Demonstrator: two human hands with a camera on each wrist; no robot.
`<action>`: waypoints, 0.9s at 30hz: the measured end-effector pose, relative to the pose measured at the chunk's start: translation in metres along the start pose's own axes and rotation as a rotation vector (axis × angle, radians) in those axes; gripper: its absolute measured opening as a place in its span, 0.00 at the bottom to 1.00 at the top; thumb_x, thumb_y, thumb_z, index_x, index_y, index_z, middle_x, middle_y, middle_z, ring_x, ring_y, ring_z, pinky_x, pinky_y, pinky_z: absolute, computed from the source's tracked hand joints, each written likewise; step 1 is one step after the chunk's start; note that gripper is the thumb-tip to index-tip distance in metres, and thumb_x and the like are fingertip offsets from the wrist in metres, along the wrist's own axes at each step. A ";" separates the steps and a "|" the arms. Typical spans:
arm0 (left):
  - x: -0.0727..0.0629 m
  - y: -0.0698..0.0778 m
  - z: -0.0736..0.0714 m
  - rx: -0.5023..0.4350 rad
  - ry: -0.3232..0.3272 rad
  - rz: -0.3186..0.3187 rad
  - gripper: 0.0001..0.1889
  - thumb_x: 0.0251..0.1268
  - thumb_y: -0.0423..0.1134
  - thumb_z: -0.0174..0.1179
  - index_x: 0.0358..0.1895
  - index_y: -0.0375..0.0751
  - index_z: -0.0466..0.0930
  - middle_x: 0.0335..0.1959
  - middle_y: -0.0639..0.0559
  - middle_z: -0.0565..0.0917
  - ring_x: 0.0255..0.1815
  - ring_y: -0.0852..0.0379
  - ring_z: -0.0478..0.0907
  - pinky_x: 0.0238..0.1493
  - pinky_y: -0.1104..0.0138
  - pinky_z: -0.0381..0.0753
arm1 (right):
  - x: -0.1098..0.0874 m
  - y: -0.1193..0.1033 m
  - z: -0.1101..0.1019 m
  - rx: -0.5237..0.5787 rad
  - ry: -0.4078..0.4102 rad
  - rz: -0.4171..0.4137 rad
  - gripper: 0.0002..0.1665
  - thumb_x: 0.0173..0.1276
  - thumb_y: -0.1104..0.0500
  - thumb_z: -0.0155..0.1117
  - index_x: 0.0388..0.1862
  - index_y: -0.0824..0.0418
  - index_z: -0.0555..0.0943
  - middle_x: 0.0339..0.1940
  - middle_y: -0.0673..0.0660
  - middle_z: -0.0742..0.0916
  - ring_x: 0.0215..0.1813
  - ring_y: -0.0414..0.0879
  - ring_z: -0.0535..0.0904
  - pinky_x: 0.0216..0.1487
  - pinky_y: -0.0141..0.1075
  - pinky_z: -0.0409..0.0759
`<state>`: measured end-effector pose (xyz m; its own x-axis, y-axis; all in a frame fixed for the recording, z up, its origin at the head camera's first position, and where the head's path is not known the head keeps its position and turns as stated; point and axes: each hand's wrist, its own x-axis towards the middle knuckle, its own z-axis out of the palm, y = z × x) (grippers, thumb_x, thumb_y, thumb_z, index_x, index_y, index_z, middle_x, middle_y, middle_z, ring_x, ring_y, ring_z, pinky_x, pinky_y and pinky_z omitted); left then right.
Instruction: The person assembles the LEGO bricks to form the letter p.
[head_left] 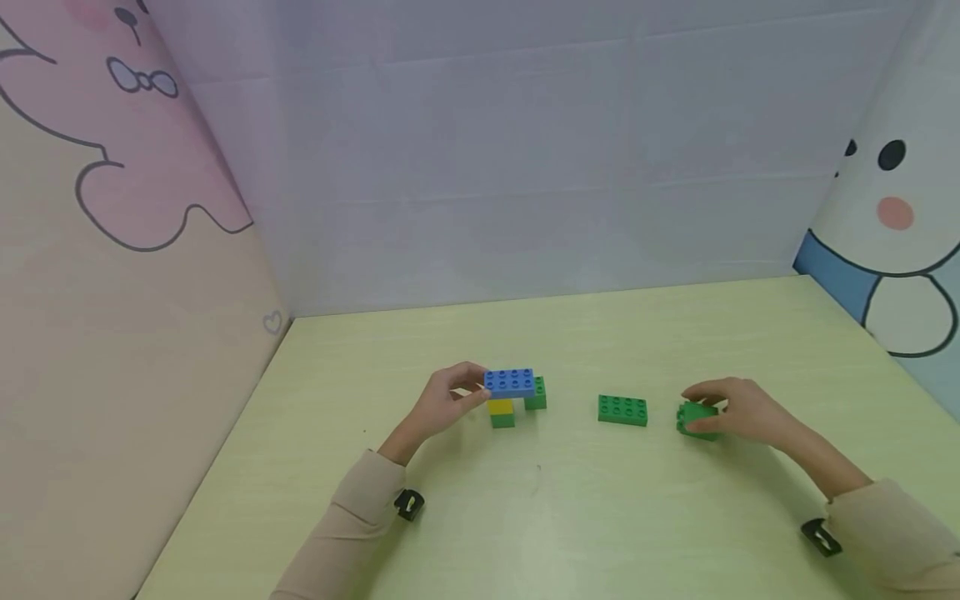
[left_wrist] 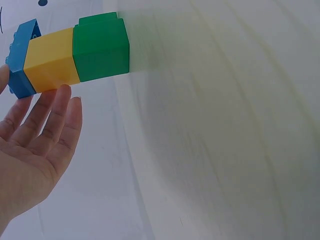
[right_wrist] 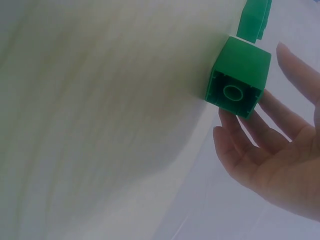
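My left hand (head_left: 446,404) holds a blue eight-stud brick (head_left: 510,383), thumb on its near side and fingers behind. Beneath it are a yellow block (left_wrist: 52,60) and a green block (left_wrist: 102,50), lined up as a stack. Another green block (head_left: 539,396) shows just behind, partly hidden by the blue brick. My right hand (head_left: 746,410) is around a green block (head_left: 697,419) tipped on its side, studs to the left. In the right wrist view, its hollow underside shows; the fingertips are against its far side, while the thumb stands slightly off.
A flat green eight-stud brick (head_left: 622,410) lies on the pale table (head_left: 570,517) between the hands. A hanging cloth (head_left: 525,167) closes off the back edge, and printed side panels (head_left: 112,375) stand left and right.
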<state>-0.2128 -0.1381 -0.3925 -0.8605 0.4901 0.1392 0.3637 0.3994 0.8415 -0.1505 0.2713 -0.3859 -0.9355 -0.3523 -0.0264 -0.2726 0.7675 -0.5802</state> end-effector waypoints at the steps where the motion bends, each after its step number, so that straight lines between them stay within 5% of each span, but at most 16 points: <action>1: 0.000 0.001 0.000 0.002 -0.002 -0.001 0.14 0.61 0.31 0.57 0.50 0.31 0.75 0.44 0.39 0.80 0.42 0.46 0.77 0.36 0.67 0.77 | 0.000 0.001 0.000 -0.008 -0.007 0.004 0.32 0.49 0.53 0.72 0.47 0.74 0.77 0.44 0.67 0.82 0.43 0.59 0.77 0.40 0.50 0.75; 10: -0.009 0.037 -0.005 0.015 -0.011 0.019 0.13 0.61 0.29 0.56 0.48 0.27 0.74 0.43 0.36 0.80 0.41 0.44 0.77 0.36 0.68 0.77 | 0.001 0.003 0.003 -0.042 -0.025 0.034 0.30 0.47 0.54 0.74 0.44 0.73 0.78 0.42 0.67 0.82 0.44 0.61 0.76 0.41 0.50 0.74; 20: -0.009 0.038 -0.005 0.018 -0.012 0.028 0.13 0.61 0.29 0.56 0.48 0.26 0.74 0.43 0.36 0.80 0.41 0.44 0.77 0.35 0.69 0.77 | 0.001 0.001 0.001 -0.043 -0.016 0.041 0.26 0.48 0.57 0.73 0.43 0.72 0.79 0.40 0.65 0.82 0.42 0.57 0.76 0.37 0.44 0.74; 27: -0.007 0.025 -0.004 0.004 -0.007 0.016 0.13 0.61 0.31 0.57 0.48 0.29 0.75 0.43 0.39 0.80 0.41 0.47 0.77 0.35 0.69 0.77 | -0.001 -0.003 0.000 -0.024 0.012 0.024 0.25 0.50 0.58 0.72 0.44 0.72 0.79 0.40 0.62 0.83 0.40 0.53 0.76 0.37 0.45 0.75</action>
<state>-0.1993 -0.1342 -0.3705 -0.8522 0.5015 0.1489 0.3786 0.3949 0.8371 -0.1486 0.2691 -0.3837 -0.9444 -0.3273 -0.0305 -0.2553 0.7886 -0.5594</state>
